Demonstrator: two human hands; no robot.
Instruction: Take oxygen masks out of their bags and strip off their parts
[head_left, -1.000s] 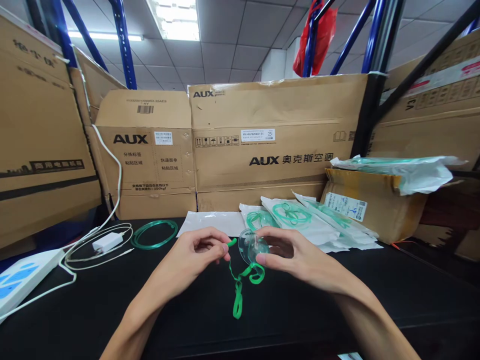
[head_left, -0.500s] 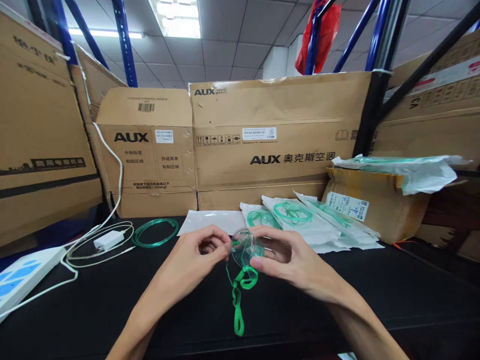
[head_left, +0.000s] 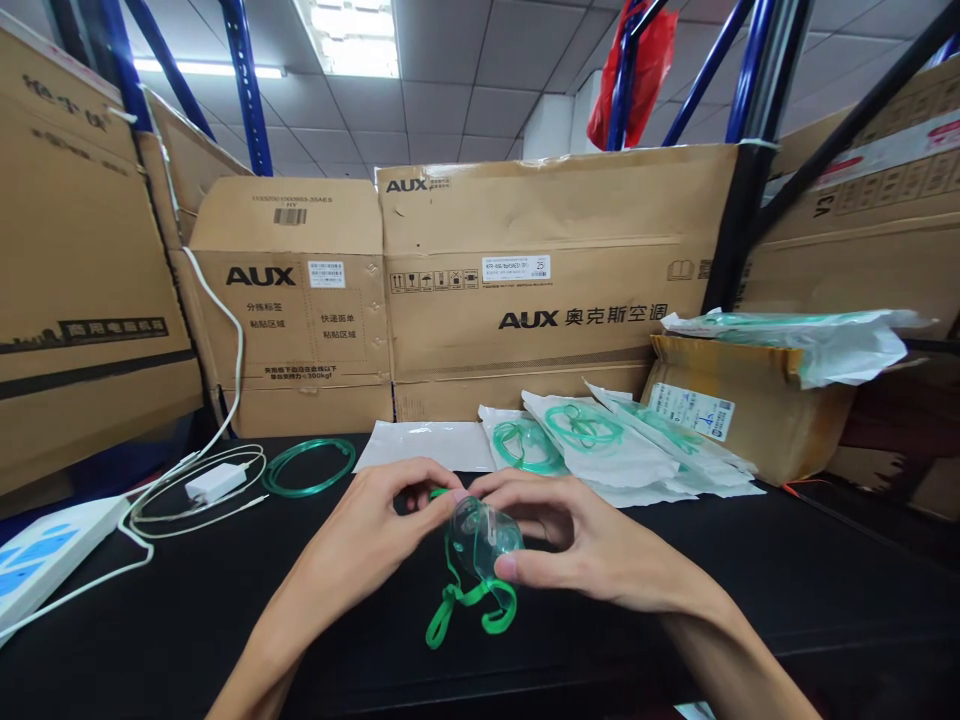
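Observation:
A clear, green-tinted oxygen mask [head_left: 482, 537] is held above the black table between my hands. My right hand [head_left: 562, 530] grips it from the right, thumb at the lower front and fingers over the top. A green elastic strap [head_left: 441, 618] dangles in loops below the mask. At the mask's left edge, my left hand [head_left: 409, 510] is closed in a pinch with a bit of the green strap showing between its fingertips. The curled fingers hide exactly how the strap meets the mask there.
Coiled green tubing [head_left: 309, 467] lies at left, near a white adapter [head_left: 217, 484] and a power strip [head_left: 52, 560]. White pouches [head_left: 600, 440] with green tubing lie behind my hands. Cardboard boxes [head_left: 555, 280] wall the back; a smaller box [head_left: 750, 410] stands at right.
The mask has turned and dropped slightly in my right hand. Green strap now shows in my left fingertips, and the hanging loop has swung left and sits higher.

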